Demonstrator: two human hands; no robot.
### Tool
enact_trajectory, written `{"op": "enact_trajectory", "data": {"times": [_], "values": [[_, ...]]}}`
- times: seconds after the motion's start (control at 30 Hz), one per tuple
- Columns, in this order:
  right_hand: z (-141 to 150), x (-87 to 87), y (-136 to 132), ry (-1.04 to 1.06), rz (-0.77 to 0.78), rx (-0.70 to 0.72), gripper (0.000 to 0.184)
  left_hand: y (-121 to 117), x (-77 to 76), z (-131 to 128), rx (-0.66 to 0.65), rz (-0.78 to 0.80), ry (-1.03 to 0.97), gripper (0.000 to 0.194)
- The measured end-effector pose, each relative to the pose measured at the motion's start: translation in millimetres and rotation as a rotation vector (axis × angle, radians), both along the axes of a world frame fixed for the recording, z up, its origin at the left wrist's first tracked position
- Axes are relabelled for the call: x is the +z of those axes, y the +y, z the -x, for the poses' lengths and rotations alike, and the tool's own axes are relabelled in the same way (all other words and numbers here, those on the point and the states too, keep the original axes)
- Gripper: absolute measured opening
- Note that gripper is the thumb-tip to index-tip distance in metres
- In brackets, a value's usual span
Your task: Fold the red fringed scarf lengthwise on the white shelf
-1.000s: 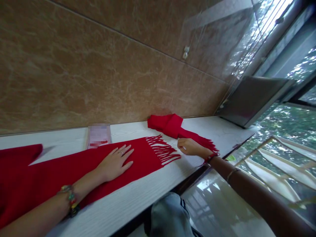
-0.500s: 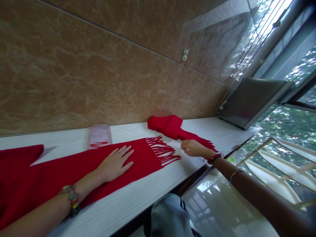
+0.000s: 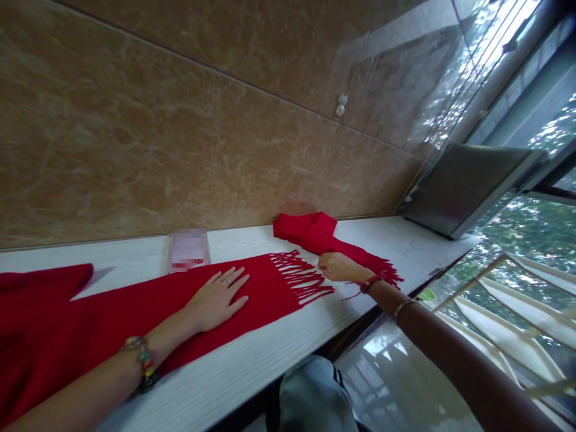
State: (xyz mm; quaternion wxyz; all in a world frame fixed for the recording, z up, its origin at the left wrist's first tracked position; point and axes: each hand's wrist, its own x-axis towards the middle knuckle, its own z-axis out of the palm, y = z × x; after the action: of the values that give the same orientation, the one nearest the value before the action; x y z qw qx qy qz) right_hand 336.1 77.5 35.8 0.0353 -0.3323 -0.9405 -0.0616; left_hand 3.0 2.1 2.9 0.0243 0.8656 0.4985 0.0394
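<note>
A red scarf (image 3: 265,300) lies spread lengthwise along the white counter, its fringe (image 3: 303,279) pointing right. My left hand (image 3: 220,300) rests flat on it, fingers spread, a little way in from the fringe. Just beyond the upper tassel ends is my right hand (image 3: 339,266), its fingers curled together in a pinch. Whatever may be between those fingertips is too small to make out. Behind it, against the wall, a second red fringed piece (image 3: 310,231) lies folded, its tasselled end partly hidden by my right hand and wrist.
The white counter (image 3: 234,372) runs along a brown marbled wall (image 3: 180,138). A flat, blurred-out packet (image 3: 188,249) lies behind the scarf. A dark grey panel (image 3: 468,186) stands at the counter's far right end. A cream metal rack (image 3: 508,300) stands beyond the front edge.
My right hand has moved left, closer to the fringe tips, with its fingers still closed. My left hand stays flat on the scarf. The view has shifted slightly.
</note>
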Motion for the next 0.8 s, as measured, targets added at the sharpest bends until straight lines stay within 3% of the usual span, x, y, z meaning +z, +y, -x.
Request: {"op": "enact_trajectory", "data": {"times": [0.1,0.23,0.33,0.4,0.6,0.67,0.8], "values": [[-3,8.4,-1,0.025,-0.038,-0.035,0.022,1,-0.2,-1,0.009,-0.004,-0.011,0.057],[61,6.1,5,0.082,-0.051,0.022,0.022,1,-0.2,0,0.009,-0.014,-0.008,0.056],[98,0.6,13,0.008,0.007,0.082,0.019,0,-0.4,1,0.008,-0.011,-0.008,0.056],[94,-2.6,18,-0.027,0.022,0.070,0.017,0,-1.5,2,0.001,-0.011,-0.023,0.056],[22,1.2,17,-0.061,-0.029,-0.097,0.019,2,-5.5,2,-0.012,-0.023,-0.087,0.056],[26,4.7,13,-0.048,-0.048,-0.109,0.019,2,-5.2,1,-0.008,-0.016,-0.089,0.056],[81,3.5,13,-0.014,-0.048,-0.036,0.020,1,-3.1,1,-0.002,-0.007,-0.067,0.057]]}}
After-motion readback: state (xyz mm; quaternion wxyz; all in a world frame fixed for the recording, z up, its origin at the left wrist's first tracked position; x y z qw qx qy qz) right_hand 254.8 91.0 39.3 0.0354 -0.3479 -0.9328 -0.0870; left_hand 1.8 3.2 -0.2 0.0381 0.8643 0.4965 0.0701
